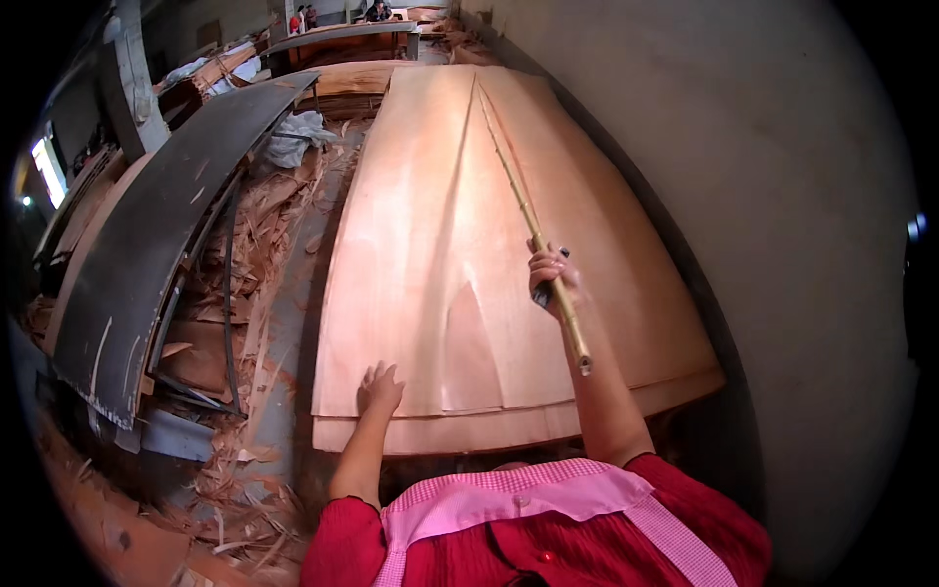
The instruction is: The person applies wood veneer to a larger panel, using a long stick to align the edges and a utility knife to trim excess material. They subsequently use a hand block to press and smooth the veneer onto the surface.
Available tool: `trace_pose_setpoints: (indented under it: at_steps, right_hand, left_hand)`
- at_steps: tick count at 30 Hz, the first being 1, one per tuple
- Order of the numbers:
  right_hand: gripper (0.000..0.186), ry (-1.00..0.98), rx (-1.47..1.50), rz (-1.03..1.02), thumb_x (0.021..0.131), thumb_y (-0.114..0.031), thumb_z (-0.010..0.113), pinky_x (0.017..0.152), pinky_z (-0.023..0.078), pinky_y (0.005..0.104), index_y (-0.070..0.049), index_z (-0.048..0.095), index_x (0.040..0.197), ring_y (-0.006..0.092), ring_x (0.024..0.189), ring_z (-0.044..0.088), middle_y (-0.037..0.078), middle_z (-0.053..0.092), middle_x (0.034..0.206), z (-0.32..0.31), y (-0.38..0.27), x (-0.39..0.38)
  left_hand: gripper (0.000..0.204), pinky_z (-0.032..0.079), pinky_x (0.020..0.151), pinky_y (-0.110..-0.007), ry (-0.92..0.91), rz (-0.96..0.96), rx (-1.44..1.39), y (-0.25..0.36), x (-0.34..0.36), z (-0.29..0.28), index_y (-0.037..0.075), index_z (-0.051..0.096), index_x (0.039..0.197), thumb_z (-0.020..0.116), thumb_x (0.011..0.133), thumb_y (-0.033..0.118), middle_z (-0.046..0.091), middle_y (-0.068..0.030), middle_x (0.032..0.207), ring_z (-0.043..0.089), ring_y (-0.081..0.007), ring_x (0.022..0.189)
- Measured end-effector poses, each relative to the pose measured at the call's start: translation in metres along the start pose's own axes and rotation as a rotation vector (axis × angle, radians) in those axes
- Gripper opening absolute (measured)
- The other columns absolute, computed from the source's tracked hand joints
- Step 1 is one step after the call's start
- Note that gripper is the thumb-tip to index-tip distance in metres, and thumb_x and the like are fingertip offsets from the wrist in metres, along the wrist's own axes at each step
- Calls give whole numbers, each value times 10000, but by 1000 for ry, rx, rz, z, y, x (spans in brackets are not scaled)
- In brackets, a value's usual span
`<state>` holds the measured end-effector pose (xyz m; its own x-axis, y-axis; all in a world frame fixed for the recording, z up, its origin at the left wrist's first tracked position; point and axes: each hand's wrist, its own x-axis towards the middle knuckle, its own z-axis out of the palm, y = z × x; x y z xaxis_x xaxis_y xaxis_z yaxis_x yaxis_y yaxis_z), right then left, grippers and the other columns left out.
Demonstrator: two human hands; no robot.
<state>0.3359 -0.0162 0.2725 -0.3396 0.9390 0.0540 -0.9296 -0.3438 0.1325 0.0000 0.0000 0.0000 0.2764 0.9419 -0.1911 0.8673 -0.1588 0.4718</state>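
A long bamboo pole [515,188] runs from near me toward the far end of a stack of thin wood veneer sheets [391,264]. My right hand [552,276] is wrapped round the pole near its close end, above the right half of the stack. Something small and dark shows at this hand, but I cannot make out what it is. My left hand [380,387] lies with fingers spread on the top sheet, near its front left corner. Between the hands, a pointed, slightly darker veneer patch [473,347] shows at the front edge.
A dark-topped table [166,235] on a metal frame stands to the left. Veneer scraps [264,230] and a whitish plastic bundle [298,137] lie between it and the stack. A plain wall [782,245] borders the right side. People [379,11] are far back.
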Motion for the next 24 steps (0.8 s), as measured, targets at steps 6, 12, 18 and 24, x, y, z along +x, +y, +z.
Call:
trace_pose_setpoints:
  at_steps: [6, 12, 18, 24]
  right_hand:
    - [341, 52, 11, -25, 912, -247, 410, 457, 375, 215, 48, 456, 1078, 63, 463, 396, -19, 420, 584, 40, 103, 62]
    - [322, 77, 74, -152, 892, -136, 416, 451, 399, 216, 95, 400, 1116, 91, 463, 429, 13, 444, 601, 45, 131, 116]
    - [132, -19, 150, -239, 876, -63, 366, 448, 419, 220, 56, 421, 892, 108, 442, 450, 23, 455, 568, 41, 131, 199]
    - [166, -54, 149, -173, 812, -53, 390, 458, 419, 242, -58, 427, 650, 119, 422, 443, 8, 432, 488, 38, 156, 251]
  left_hand:
    - [723, 196, 1008, -500, -216, 9, 96, -101, -5, -36, 166, 313, 1313, 645, 699, 354, 152, -121, 1414, 140, -349, 1287]
    - [920, 211, 1006, -494, -451, 338, 350, -121, -18, -66, 214, 162, 1365, 706, 641, 378, 61, -144, 1427, 96, -354, 1300]
    - [894, 224, 981, -535, -366, 404, 232, -145, -22, -75, 202, 219, 1349, 719, 625, 358, 110, -161, 1414, 127, -358, 1291]
    - [890, 226, 974, -547, -331, 412, 189, -150, -21, -76, 207, 238, 1342, 727, 612, 353, 133, -155, 1409, 141, -351, 1288]
